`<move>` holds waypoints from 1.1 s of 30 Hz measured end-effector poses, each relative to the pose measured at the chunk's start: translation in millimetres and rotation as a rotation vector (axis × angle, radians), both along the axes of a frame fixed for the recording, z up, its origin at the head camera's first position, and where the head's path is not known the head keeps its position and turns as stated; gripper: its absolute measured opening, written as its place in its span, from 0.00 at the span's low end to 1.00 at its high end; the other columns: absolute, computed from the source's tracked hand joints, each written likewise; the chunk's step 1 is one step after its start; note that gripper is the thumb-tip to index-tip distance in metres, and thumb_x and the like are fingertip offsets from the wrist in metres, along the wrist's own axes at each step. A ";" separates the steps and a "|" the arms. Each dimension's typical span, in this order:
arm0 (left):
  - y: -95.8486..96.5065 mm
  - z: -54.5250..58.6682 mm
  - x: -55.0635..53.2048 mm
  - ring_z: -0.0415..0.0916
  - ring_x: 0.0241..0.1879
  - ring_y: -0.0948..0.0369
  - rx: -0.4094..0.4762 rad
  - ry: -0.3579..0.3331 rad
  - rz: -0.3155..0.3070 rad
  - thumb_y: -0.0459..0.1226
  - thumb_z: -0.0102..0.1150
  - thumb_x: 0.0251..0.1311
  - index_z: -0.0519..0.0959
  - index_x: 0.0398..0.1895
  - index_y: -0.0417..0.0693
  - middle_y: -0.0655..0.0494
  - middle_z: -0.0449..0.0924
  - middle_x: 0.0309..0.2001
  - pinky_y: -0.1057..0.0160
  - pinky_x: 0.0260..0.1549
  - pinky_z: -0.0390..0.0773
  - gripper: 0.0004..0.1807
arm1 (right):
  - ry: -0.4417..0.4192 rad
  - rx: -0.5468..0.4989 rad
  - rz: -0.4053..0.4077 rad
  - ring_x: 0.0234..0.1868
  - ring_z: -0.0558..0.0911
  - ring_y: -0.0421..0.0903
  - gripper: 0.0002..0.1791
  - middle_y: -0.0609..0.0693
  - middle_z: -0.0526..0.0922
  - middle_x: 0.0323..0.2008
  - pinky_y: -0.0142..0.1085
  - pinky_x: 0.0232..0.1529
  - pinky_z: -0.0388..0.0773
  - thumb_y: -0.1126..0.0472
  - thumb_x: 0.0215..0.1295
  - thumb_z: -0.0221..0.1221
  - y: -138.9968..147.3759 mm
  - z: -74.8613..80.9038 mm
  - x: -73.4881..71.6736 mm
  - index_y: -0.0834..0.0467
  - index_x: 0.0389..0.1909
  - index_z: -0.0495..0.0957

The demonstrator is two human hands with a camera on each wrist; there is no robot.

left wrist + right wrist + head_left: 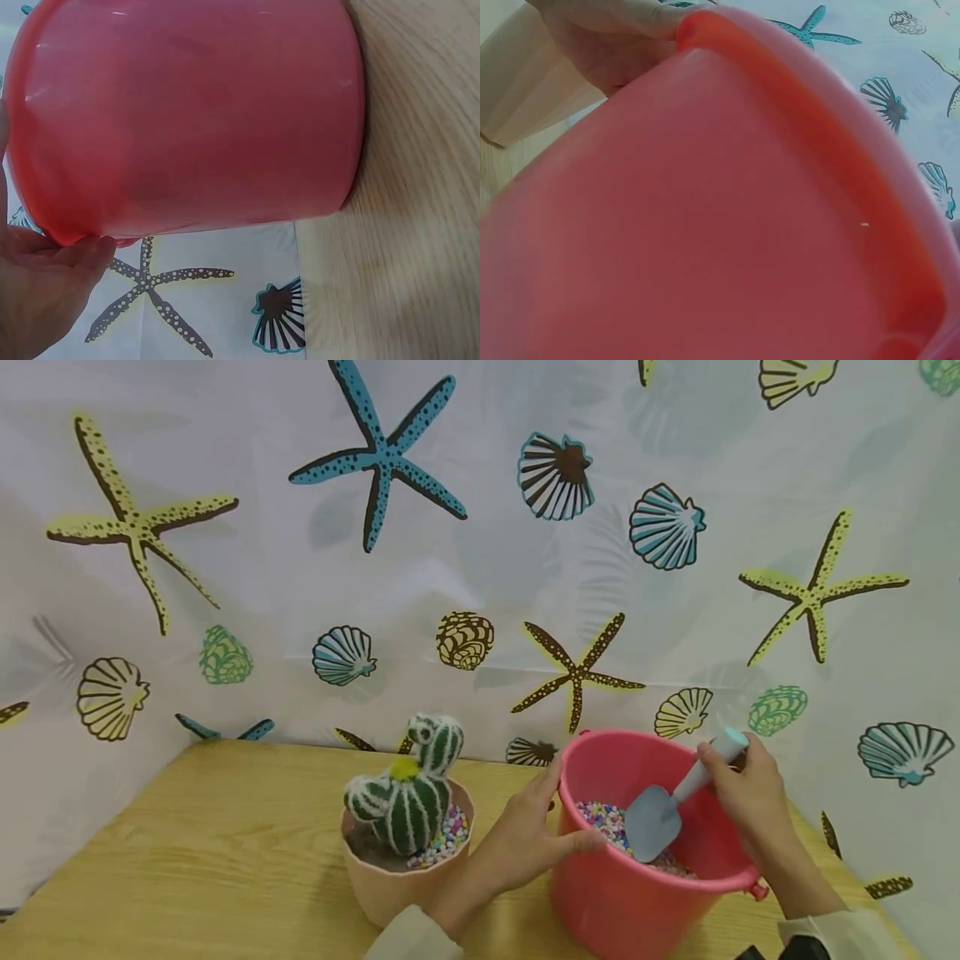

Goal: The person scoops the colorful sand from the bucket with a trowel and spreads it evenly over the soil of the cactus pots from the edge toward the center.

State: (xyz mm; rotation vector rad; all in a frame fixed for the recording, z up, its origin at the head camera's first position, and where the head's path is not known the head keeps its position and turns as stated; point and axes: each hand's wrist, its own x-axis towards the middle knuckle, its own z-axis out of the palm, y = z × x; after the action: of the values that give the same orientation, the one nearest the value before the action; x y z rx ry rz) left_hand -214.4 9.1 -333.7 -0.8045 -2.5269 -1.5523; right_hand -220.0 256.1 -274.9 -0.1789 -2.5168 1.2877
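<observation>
A pink bucket [615,902] stands at the right of the table with small multicoloured beads [602,820] inside. My left hand [525,835] holds its left rim, thumb over the edge; the left wrist view shows those fingers [82,259] against the rim. In my right hand [752,793] is the pale handle of a small grey-blue trowel [652,822]. Its blade tilts down into the bucket, at the beads. Left of the bucket stands a peach flowerpot [401,893] holding a knitted cactus [412,810], with beads over part of its grey fill. The right wrist view shows mostly bucket wall [705,195].
The wooden table [225,835] extends to the left of the flowerpot. Behind and beside it hangs a white cloth [255,552] printed with starfish and shells. A small knob [759,891] sticks out from the bucket's right rim.
</observation>
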 end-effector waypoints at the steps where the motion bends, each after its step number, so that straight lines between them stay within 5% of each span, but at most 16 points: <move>1: 1.6 0.5 -0.6 0.59 0.70 0.54 0.006 0.001 0.000 0.59 0.65 0.50 0.44 0.77 0.57 0.56 0.53 0.74 0.52 0.59 0.72 0.56 | 0.000 0.006 0.002 0.46 0.75 0.51 0.25 0.63 0.73 0.50 0.23 0.37 0.73 0.48 0.72 0.48 1.1 1.2 -0.2 0.66 0.55 0.62; 12: 24.5 1.3 9.0 0.61 0.69 0.55 0.015 0.028 0.015 0.60 0.66 0.47 0.41 0.77 0.56 0.57 0.54 0.74 0.55 0.56 0.75 0.60 | 0.032 0.167 -0.002 0.43 0.79 0.56 0.27 0.68 0.74 0.49 0.30 0.35 0.78 0.49 0.72 0.48 16.7 2.5 3.0 0.68 0.57 0.61; 20: 52.8 -1.3 15.2 0.65 0.64 0.56 -0.009 0.073 0.069 0.65 0.65 0.43 0.40 0.77 0.57 0.57 0.58 0.72 0.56 0.53 0.77 0.62 | 0.006 0.218 -0.015 0.48 0.77 0.65 0.26 0.70 0.72 0.49 0.50 0.45 0.81 0.51 0.72 0.46 32.0 6.7 2.5 0.71 0.54 0.60; 27: 49.9 2.1 9.9 0.58 0.70 0.54 -0.037 0.039 0.014 0.62 0.67 0.45 0.37 0.77 0.61 0.57 0.50 0.75 0.48 0.60 0.71 0.62 | 0.065 0.177 -0.058 0.46 0.79 0.60 0.24 0.69 0.75 0.53 0.41 0.43 0.80 0.54 0.73 0.45 30.2 12.6 -1.7 0.70 0.57 0.60; 30: 44.1 3.7 5.3 0.51 0.73 0.53 -0.058 0.021 -0.029 0.59 0.67 0.48 0.36 0.77 0.61 0.57 0.45 0.76 0.45 0.63 0.66 0.61 | 0.090 0.159 -0.026 0.52 0.77 0.63 0.22 0.71 0.74 0.54 0.44 0.48 0.79 0.56 0.73 0.45 31.2 11.8 -4.3 0.70 0.57 0.59; 33: 40.6 3.5 3.3 0.47 0.74 0.53 -0.066 0.007 -0.051 0.59 0.67 0.48 0.35 0.76 0.62 0.58 0.42 0.77 0.43 0.65 0.62 0.61 | 0.097 0.141 -0.011 0.56 0.75 0.63 0.21 0.71 0.74 0.54 0.36 0.48 0.77 0.56 0.73 0.46 32.9 8.2 -6.6 0.70 0.56 0.60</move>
State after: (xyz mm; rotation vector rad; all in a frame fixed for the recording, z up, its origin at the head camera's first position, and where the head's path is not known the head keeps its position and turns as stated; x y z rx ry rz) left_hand -211.1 49.6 -330.2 -0.8877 -2.5848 -1.4841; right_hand -226.5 288.9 -266.8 -0.0966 -2.5086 1.0822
